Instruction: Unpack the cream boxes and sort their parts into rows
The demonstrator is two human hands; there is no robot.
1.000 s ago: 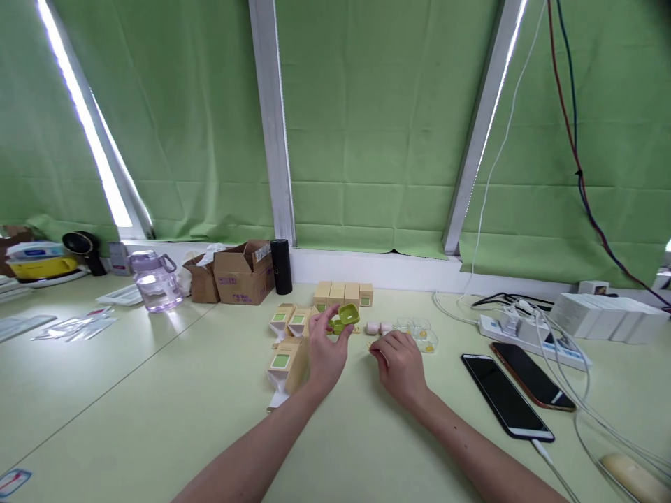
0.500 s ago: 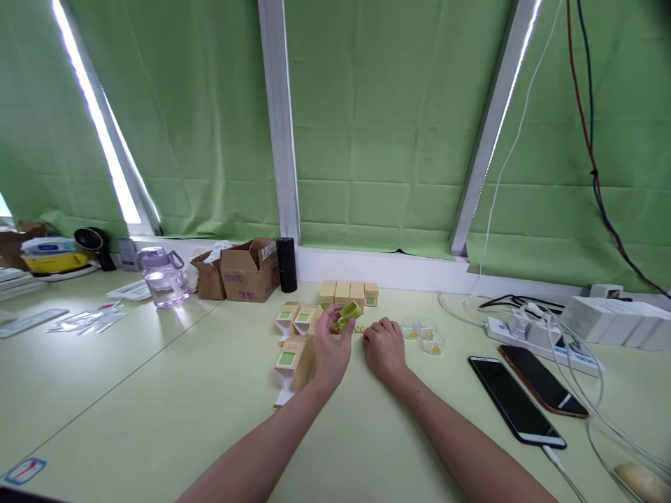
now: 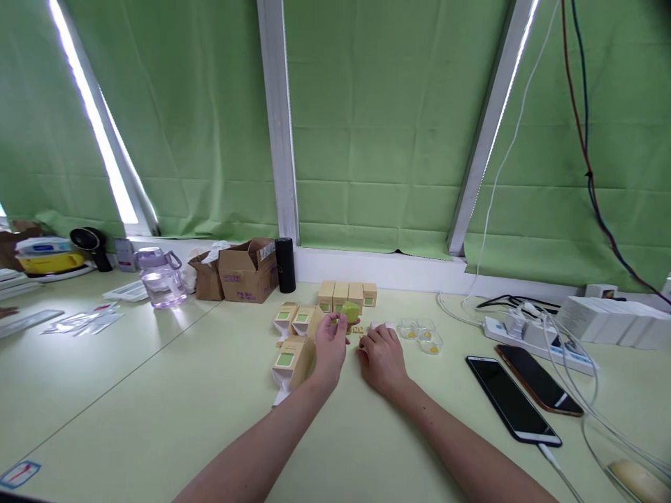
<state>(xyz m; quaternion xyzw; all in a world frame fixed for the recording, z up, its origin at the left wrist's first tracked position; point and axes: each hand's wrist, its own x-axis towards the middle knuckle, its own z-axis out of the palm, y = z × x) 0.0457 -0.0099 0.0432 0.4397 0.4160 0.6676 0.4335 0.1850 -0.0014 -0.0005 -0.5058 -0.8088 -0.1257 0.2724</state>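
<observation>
My left hand pinches a small glossy green plastic piece above the table. Its exact kind is unclear. Close by on the right, my right hand rests on the tabletop with its fingers curled under, so anything inside them is hidden. A pale sliver of something shows behind its knuckles. Between the hands lie tiny gold-coloured bits. Clear round cups with yellow contents stand just right of the right hand. Small tan cartons with open flaps lie left of the left hand.
A row of tan cartons stands behind the hands. Farther back are a cardboard box, a black cylinder and a water bottle. At right lie two phones, a power strip with cables, and white boxes.
The green piece has turned in my left hand and now shows a rounded side. My right hand has shifted slightly, and a pale sliver now shows behind it. Fingertips appear at the far left edge.
</observation>
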